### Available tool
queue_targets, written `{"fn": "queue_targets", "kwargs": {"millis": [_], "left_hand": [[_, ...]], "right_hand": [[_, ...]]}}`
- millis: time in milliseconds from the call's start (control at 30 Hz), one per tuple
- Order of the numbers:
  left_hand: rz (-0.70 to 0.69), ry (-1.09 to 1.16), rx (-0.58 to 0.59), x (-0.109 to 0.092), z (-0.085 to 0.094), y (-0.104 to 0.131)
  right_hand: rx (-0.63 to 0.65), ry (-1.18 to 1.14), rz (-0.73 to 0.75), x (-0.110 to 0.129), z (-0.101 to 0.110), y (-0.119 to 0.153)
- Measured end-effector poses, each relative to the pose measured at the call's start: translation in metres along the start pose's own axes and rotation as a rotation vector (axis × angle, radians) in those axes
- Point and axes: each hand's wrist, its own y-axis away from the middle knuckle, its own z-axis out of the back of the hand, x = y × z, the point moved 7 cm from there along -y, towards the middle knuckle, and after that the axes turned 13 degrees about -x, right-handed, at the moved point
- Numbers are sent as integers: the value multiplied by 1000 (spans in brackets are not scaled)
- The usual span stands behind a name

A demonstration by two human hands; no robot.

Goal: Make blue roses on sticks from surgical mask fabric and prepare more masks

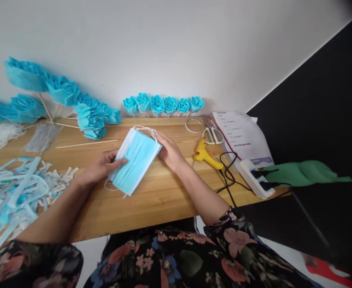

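Several blue face masks point(136, 160) lie together in a stack, tilted above the wooden table between my hands. My left hand point(105, 166) grips the stack's left edge, its thumb lying on the blue front. At the upper right corner, beside the white ear loops, my right hand point(170, 150) holds the masks with its fingers partly hidden behind them. White loops also hang out at the lower left of the stack.
Blue flowers point(158, 105) on sticks line the wall. Cut mask scraps point(16, 192) and grey wires point(40, 138) lie left. Right are a yellow glue gun point(207, 156), scissors point(213, 136), a tape ring point(194, 125), papers point(241, 136) and a power strip point(256, 180) with cables.
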Motion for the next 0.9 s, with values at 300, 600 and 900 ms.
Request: {"fn": "queue_targets", "kwargs": {"millis": [300, 600, 900], "left_hand": [[-207, 118, -303, -17, 11, -2], [-429, 11, -357, -43, 8, 15], [-439, -53, -296, -29, 2, -2]], "right_hand": [[308, 241, -40, -31, -21, 21], [138, 743, 598, -2, -21, 37], [134, 831, 479, -20, -13, 18]]}}
